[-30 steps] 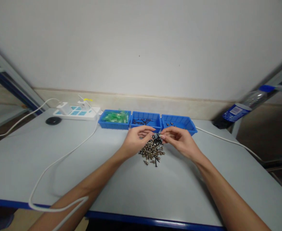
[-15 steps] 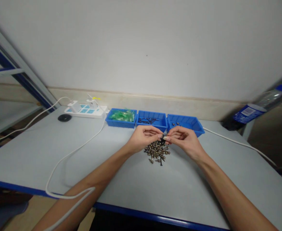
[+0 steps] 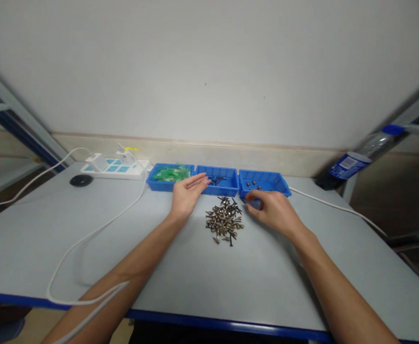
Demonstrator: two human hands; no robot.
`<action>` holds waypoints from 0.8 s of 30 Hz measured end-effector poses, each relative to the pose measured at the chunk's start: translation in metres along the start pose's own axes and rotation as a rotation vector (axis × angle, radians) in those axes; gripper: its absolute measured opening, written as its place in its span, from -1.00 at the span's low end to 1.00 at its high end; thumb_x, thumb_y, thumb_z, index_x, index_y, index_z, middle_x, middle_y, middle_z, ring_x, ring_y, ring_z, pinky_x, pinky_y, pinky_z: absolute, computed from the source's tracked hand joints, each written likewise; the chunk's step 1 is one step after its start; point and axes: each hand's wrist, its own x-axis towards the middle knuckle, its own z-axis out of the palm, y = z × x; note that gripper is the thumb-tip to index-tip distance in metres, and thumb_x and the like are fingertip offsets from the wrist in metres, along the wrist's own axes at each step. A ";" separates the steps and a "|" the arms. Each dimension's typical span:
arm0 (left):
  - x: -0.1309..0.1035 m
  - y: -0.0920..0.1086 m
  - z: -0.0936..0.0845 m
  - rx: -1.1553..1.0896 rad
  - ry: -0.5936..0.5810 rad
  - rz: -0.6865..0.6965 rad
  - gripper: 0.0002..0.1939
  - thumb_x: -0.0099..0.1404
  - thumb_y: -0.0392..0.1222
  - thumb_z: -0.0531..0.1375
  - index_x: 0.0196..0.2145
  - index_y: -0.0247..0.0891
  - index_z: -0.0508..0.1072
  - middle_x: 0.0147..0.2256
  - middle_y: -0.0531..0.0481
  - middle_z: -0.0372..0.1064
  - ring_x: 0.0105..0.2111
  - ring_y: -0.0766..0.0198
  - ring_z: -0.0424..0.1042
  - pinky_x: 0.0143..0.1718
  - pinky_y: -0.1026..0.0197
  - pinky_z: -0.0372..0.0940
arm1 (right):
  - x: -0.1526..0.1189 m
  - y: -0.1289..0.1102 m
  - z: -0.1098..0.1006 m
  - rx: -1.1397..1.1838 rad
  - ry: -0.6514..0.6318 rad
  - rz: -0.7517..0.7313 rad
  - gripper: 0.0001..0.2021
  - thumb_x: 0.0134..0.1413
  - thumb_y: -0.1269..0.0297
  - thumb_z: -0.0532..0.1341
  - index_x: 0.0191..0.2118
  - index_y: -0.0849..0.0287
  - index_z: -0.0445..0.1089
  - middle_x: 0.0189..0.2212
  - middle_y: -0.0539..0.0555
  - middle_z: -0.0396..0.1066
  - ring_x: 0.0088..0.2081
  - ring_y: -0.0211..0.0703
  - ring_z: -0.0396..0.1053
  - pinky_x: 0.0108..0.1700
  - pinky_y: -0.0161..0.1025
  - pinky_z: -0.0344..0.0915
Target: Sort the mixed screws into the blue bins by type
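Observation:
My left hand (image 3: 187,195) is at the front of the middle blue bin (image 3: 219,190), fingers stretched out over its left edge, holding nothing that I can see. Dark screws (image 3: 215,180) lie inside that bin. My right hand (image 3: 272,209) is curled by the front left corner of the right blue bin (image 3: 283,187), with a small dark screw (image 3: 243,200) at its fingertips. Several brassy metal fittings (image 3: 254,183) sit in this bin. Between my hands, on the table, lies a mixed pile of screws and brassy fittings (image 3: 224,219).
A left blue bin (image 3: 161,186) holds green plastic pieces (image 3: 172,173). Further left are a white power strip (image 3: 132,171) and a black disc (image 3: 81,180). A white cable (image 3: 84,235) crosses the table and my left forearm. A bottle (image 3: 349,165) leans at the right.
My hands have come apart from above the pile. The left has moved left to the middle bin and opened; the right is now by the right bin. The camera view has shifted slightly.

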 end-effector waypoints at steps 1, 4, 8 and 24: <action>0.000 0.000 0.000 0.003 -0.021 0.001 -0.54 0.13 -0.08 0.42 -0.06 -0.39 0.58 -0.12 -0.26 0.60 -0.06 0.04 0.59 0.10 0.00 0.43 | 0.000 -0.001 0.000 -0.042 -0.013 0.004 -0.80 0.12 0.26 0.23 -0.16 0.12 0.54 -0.39 0.09 0.57 -0.43 -0.09 0.46 -0.37 -0.20 0.22; -0.005 0.001 0.005 0.047 -0.096 0.030 -0.64 0.19 -0.08 0.37 -0.12 -0.38 0.60 -0.12 -0.25 0.60 -0.11 0.05 0.61 0.05 0.03 0.47 | 0.000 -0.005 0.005 -0.112 -0.016 0.016 -0.80 0.14 0.22 0.23 -0.16 0.11 0.54 -0.40 0.09 0.57 -0.39 -0.04 0.48 -0.36 -0.20 0.19; -0.012 0.005 0.012 0.106 -0.163 0.084 -0.74 0.23 -0.14 0.31 -0.19 -0.36 0.60 -0.14 -0.22 0.61 -0.18 0.10 0.63 -0.02 0.08 0.50 | 0.001 -0.007 0.013 -0.089 0.005 0.004 -0.81 0.18 0.28 0.19 -0.18 0.12 0.55 -0.39 0.10 0.57 -0.39 -0.07 0.48 -0.33 -0.21 0.19; -0.029 0.016 0.021 0.300 -0.374 0.090 -0.79 0.24 -0.20 0.28 -0.18 -0.30 0.61 -0.23 -0.16 0.62 -0.23 0.16 0.61 -0.12 0.14 0.50 | 0.003 -0.013 0.002 0.978 -0.010 0.094 -0.71 -0.05 0.13 0.45 -0.39 0.16 0.37 -0.35 0.12 0.57 -0.33 -0.12 0.52 -0.19 -0.13 0.45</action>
